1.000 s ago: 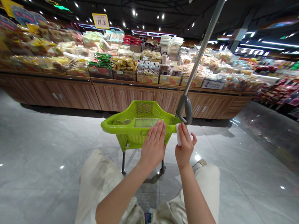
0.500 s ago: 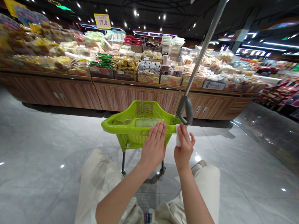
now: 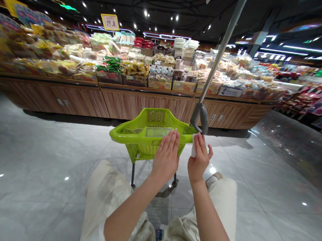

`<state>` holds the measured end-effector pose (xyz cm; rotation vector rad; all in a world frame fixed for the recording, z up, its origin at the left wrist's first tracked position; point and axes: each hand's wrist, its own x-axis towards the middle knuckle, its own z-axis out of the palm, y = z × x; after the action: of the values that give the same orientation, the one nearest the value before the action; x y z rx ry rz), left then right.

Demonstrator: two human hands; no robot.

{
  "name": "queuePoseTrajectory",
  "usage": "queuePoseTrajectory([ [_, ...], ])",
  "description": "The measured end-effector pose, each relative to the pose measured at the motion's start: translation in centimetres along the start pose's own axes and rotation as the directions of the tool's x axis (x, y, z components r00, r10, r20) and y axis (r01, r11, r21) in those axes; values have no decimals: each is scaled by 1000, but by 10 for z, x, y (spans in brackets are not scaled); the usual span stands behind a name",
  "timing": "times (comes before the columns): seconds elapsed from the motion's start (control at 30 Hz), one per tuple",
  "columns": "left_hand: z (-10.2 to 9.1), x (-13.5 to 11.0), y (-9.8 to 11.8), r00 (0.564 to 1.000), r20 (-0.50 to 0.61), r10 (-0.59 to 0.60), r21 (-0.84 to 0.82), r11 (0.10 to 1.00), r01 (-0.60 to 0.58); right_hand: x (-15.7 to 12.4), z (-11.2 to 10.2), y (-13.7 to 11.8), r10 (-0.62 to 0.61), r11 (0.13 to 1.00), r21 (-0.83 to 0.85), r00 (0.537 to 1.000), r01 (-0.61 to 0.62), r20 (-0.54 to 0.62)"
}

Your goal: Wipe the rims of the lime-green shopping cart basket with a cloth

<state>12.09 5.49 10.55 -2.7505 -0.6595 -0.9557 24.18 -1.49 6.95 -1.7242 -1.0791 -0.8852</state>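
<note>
A lime-green shopping trolley basket (image 3: 127,138) stands in front of me on dark legs with castors. Across the right half of its near rim lies my left hand (image 3: 166,155), fingers stretched out together and flat on the plastic. My right hand (image 3: 199,161) pinches a folded white tissue (image 3: 194,147) and presses it against the rim's right corner, with the little finger held apart. Just beyond those fingertips is a grey loop handle (image 3: 204,118) on a metal pole. A clear panel (image 3: 155,132) sits on the basket's near inner side. Both palms are hidden.
A long wooden display counter (image 3: 148,104) piled with packaged foods runs behind the trolley. A yellow-edged price sign (image 3: 109,22) rises above it. More stocked shelves (image 3: 319,94) line the right side. Grey glossy floor tiles (image 3: 39,153) surround my pale-trousered legs (image 3: 109,193).
My right hand has slid slightly to the right along the rim with the tissue. My left hand stays in nearly the same place on the basket.
</note>
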Motion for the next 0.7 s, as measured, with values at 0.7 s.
queuePoseTrajectory([
  [0.7, 0, -1, 0, 1000, -3, 4, 28, 1000, -4, -2, 2, -6, -233, 969, 111, 964, 219, 129],
])
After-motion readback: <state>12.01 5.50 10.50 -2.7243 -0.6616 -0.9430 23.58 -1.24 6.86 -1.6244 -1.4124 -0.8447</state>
